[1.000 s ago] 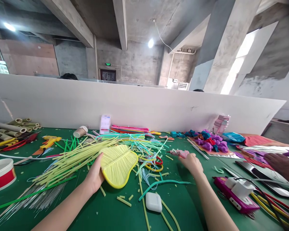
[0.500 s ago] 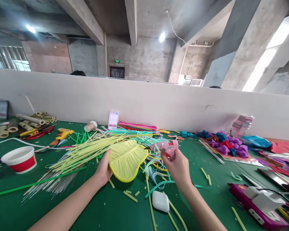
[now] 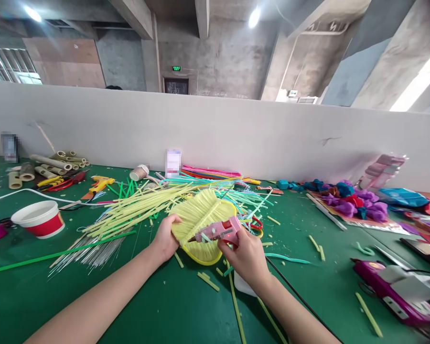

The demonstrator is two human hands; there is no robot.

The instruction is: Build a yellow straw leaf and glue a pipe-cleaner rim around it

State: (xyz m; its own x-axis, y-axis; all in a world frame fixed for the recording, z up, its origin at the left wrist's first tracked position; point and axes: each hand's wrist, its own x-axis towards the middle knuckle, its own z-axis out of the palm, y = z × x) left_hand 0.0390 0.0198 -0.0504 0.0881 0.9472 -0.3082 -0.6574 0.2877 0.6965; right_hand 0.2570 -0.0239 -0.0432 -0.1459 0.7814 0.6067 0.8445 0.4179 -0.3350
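Bare green tabletop point(image 3: 157, 310) lies open in front, between the two forearms and out to the lower left, with only short cut straw bits point(image 3: 208, 281) scattered there. Farther back, a loose heap of long pale-yellow plastic straws point(image 3: 129, 215) blocks the middle. A red-and-white paper bowl point(image 3: 39, 219) stands at left, a magenta plastic device point(image 3: 397, 289) at right, and a white partition wall point(image 3: 236, 136) closes off the far edge.

You hold a pale yellow leaf point(image 3: 204, 220) with a brighter yellow rim, and over it a pink glue gun point(image 3: 218, 232) glowing red at one spot. Your table point(image 3: 165, 306) is green, strewn with yellow-green straws point(image 3: 129, 215); the cup point(image 3: 39, 219) is white with a red band.
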